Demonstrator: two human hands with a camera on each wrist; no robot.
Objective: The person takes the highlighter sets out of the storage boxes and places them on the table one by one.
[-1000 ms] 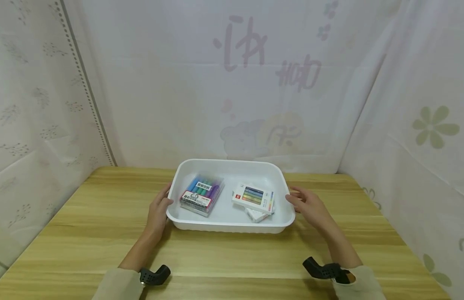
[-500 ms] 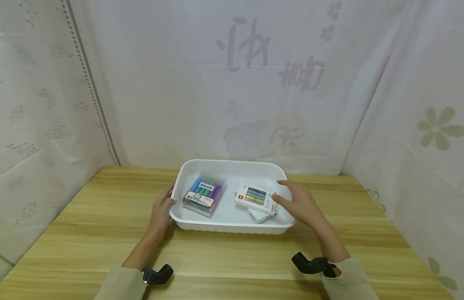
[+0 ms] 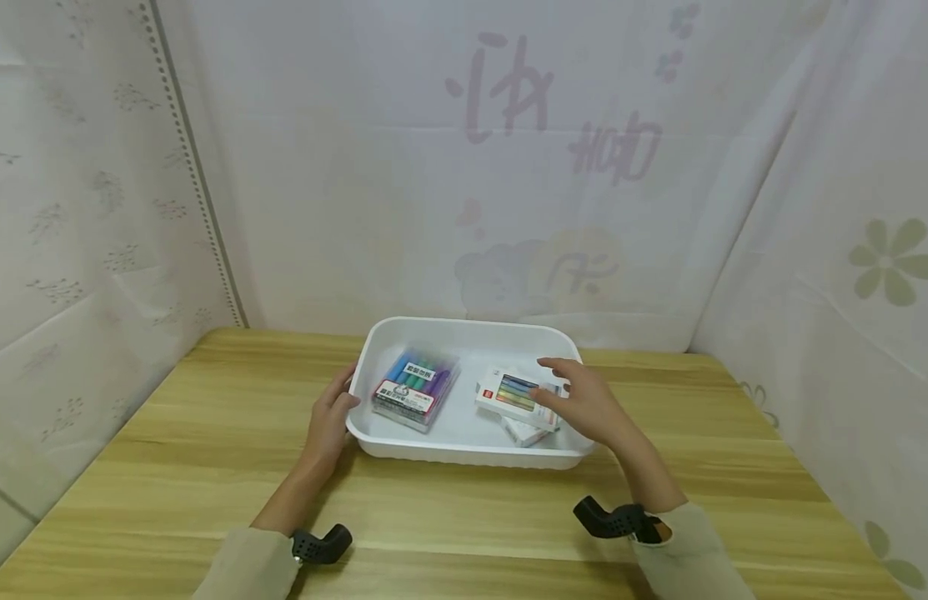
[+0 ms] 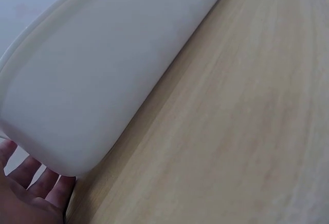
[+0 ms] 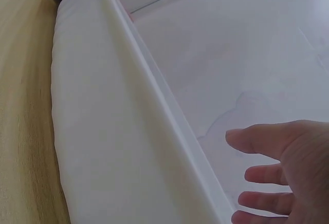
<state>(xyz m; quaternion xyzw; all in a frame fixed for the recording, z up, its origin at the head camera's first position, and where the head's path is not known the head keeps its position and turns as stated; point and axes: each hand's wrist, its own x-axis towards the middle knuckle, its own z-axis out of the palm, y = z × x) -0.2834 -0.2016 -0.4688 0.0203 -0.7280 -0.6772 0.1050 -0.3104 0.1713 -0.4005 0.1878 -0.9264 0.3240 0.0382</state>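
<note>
A white plastic tray stands on the wooden table. My left hand holds its left end, thumb at the rim and fingers along the outer wall; in the left wrist view the left hand is at the tray's corner. A clear pack of coloured markers lies in the tray's left half. In the right half, a flat white box with coloured sticks pictured on it rests across a smaller white box. My right hand hovers over the flat box's right end, fingers spread. Whether it touches is unclear.
The wooden table reaches out on both sides of the tray. Pale printed curtains hang behind the table and at both sides. Each wrist wears a black camera mount.
My right hand has let go of the tray's right rim and moved left, over the flat white box. The left hand stays at the tray. The head view has shifted slightly.
</note>
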